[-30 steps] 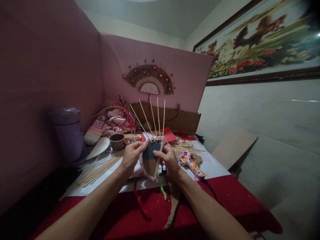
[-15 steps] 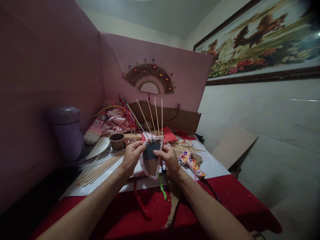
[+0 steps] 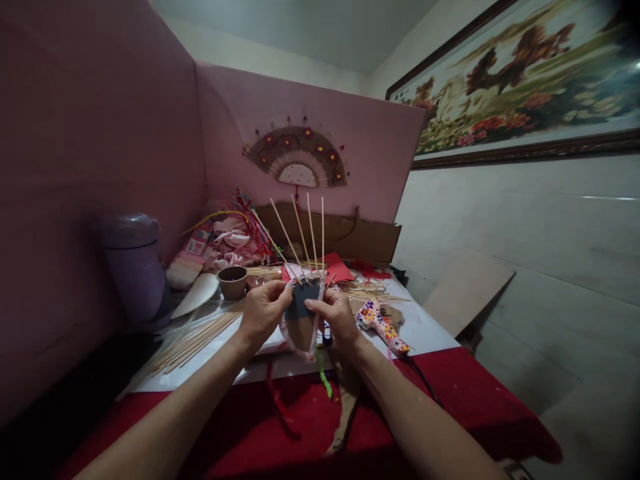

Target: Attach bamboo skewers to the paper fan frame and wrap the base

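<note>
Between my two hands, raised above the table, is a cardboard piece point(image 3: 302, 330) with a pale pink wrapped edge and a dark patch across its upper part. Several thin wooden sticks point(image 3: 310, 230) fan upward from its top. My left hand point(image 3: 265, 308) pinches the upper left edge, thumb against fingers. On the other side my right hand point(image 3: 340, 317) grips the right edge, its thumb lying on the dark patch. Its other fingers are partly hidden behind the piece. A flower-patterned glue gun point(image 3: 383, 327) lies just right of my right hand.
A bundle of wooden sticks point(image 3: 200, 337) lies at left, near a brown cup point(image 3: 233, 283) and a white plate point(image 3: 196, 295). Red paper point(image 3: 338, 268) is behind my hands. A lidded purple bin point(image 3: 135, 273) stands far left; a decorated fan point(image 3: 300, 157) hangs on the pink panel.
Both hands keep the same hold on the cardboard piece. The whole view has shifted very slightly; nothing else visibly differs.
</note>
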A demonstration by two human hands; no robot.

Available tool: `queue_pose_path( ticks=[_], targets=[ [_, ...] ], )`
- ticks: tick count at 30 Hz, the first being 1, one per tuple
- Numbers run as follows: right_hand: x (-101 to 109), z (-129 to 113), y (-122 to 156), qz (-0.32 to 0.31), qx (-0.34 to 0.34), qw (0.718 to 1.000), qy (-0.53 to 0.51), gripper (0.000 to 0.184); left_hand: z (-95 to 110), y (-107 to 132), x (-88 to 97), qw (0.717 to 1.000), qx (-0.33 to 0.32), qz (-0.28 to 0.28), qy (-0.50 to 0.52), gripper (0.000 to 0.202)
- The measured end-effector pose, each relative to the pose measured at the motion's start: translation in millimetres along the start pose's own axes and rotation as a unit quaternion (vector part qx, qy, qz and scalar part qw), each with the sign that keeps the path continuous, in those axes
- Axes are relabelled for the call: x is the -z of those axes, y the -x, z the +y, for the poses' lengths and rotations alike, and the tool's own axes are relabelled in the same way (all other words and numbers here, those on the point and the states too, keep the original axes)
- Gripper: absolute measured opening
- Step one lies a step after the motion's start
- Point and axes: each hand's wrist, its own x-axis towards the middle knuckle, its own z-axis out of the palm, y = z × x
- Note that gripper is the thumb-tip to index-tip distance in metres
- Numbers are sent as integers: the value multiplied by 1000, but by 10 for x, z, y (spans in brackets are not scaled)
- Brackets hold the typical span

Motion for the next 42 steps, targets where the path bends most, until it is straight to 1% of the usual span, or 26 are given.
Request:
queue_pose_path(
  ticks=[2,5,8,10,14,24,29,33,38,42],
  targets=[
    [-16,-19,7,2,2,1000,1,15,13,11,9,996,-35,10,-84,25],
    [-41,-46,20,1,4,1000,6,13,50,35,16,976,-76,5,-203,24],
    [-57,-66,32,6,5,1000,18,11,82,52,14,957,-86,1,-278,25],
    [-61,-75,39,12,7,1000,27,10,94,58,12,949,-84,-2,-304,25],
    [-63,-82,43,25,2,999,30,9,101,71,16,946,-86,-15,-313,26],
    [-56,-46,35,16,24,999,31,9,77,57,27,938,-79,-5,-338,35],
    [-60,-51,35,19,16,1000,15,9,44,53,36,948,-103,1,-302,35],
    [-51,-42,27,23,20,999,17,9,59,61,32,960,-105,2,-261,32],
    [-43,-24,22,17,30,999,26,10,67,54,24,960,-106,17,-260,34],
    [-43,-14,16,14,27,999,16,10,59,47,27,958,-112,14,-264,35]
  ],
)
